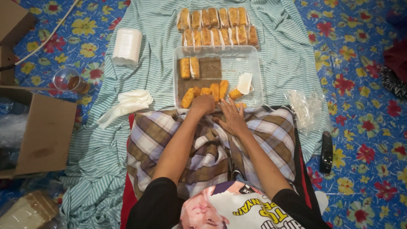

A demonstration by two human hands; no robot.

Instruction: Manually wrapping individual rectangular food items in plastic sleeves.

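I sit on the floor with a checked cloth over my lap. A clear plastic tray (pixel 254 63) lies in front of my knees and holds several golden fried rolls (pixel 189 68). My left hand (pixel 203 104) is closed at the tray's near edge, over the row of rolls there; whether it grips one is hidden. My right hand (pixel 232 118) rests flat with fingers spread on the cloth just below the tray. A roll half in white paper (pixel 241 87) lies at the tray's right. Beyond the tray, two rows of wrapped rolls (pixel 218 27) lie on the striped sheet.
A stack of white papers (pixel 127 46) and a crumpled white plastic piece (pixel 129 101) lie left of the tray. A glass (pixel 68 80) and cardboard boxes (pixel 46 131) stand further left. Clear plastic bags (pixel 307 108) and a black remote (pixel 326 152) lie to the right.
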